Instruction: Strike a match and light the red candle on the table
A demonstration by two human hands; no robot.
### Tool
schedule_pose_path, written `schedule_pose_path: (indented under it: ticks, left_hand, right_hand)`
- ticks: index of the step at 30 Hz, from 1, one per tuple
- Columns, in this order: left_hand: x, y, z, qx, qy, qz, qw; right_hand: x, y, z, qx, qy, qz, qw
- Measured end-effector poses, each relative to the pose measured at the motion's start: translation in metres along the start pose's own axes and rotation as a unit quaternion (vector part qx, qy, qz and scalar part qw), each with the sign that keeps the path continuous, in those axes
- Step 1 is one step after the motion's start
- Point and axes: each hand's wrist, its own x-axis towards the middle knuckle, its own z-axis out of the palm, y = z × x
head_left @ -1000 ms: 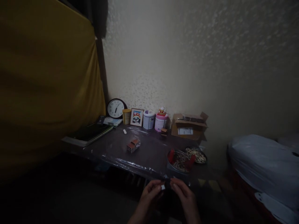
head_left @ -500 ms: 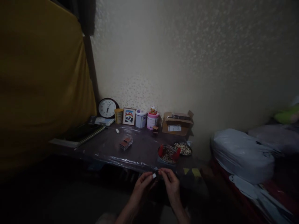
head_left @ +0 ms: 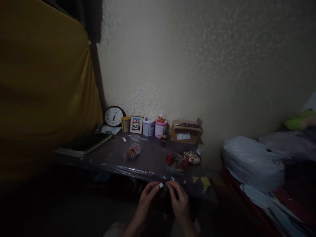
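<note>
My left hand (head_left: pixel 146 200) and my right hand (head_left: pixel 179 200) are held close together just in front of the table's near edge. Their fingertips pinch a small white piece (head_left: pixel 161 185) between them; it is too small and dim to name. On the dark table (head_left: pixel 153 159) right behind my hands stands a round metal dish (head_left: pixel 175 163) with red pieces and small sticks, and a second dish (head_left: pixel 192 157) of pale sticks lies beside it. A small plastic-wrapped pack of boxes (head_left: pixel 133 151) lies mid-table.
Along the wall stand a clock (head_left: pixel 114 116), a yellow cup (head_left: pixel 125 123), a framed panda picture (head_left: pixel 136 124), two tins (head_left: pixel 148 126) and an open cardboard box (head_left: pixel 186 131). Books (head_left: pixel 82 144) lie at the left by a yellow curtain (head_left: pixel 41 85). A white plastic bag (head_left: pixel 251 161) sits at the right.
The view has swung to the right and drawn back a little. My hands stay together on the small white piece and have shifted left and slightly down in view.
</note>
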Motion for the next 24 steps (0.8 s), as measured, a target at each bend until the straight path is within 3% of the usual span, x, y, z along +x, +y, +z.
schedule_pose_path:
  ticks: [6, 9, 11, 14, 16, 19, 24]
  left_hand:
    - [-0.008, 0.010, 0.009, 0.007, 0.007, 0.015, 1.000]
    - [-0.010, 0.015, 0.015, 0.007, 0.009, 0.025, 1.000]
    - [-0.011, 0.018, 0.015, 0.011, 0.009, 0.029, 0.999]
    - [-0.013, 0.018, 0.009, 0.022, 0.011, 0.035, 0.999]
    - [-0.014, 0.018, 0.001, 0.031, 0.022, 0.043, 0.998]
    - [-0.015, 0.018, -0.015, 0.043, 0.043, 0.046, 0.997]
    - [-0.016, 0.023, -0.043, 0.072, 0.079, 0.039, 0.994]
  right_hand:
    - [0.015, -0.032, -0.020, 0.000, 0.052, -0.077, 0.996]
    - [0.012, -0.026, -0.017, -0.024, -0.003, -0.117, 0.993]
    - [0.007, -0.009, -0.013, -0.062, -0.031, -0.086, 0.994]
    - [0.002, 0.018, -0.011, -0.072, 0.036, 0.054, 0.995]
    - [0.004, 0.027, -0.015, -0.055, 0.063, 0.109, 0.991]
    - [0.013, 0.022, -0.023, -0.023, 0.101, 0.120, 0.987]
    - [0.031, 0.010, -0.033, -0.022, 0.164, 0.075, 0.983]
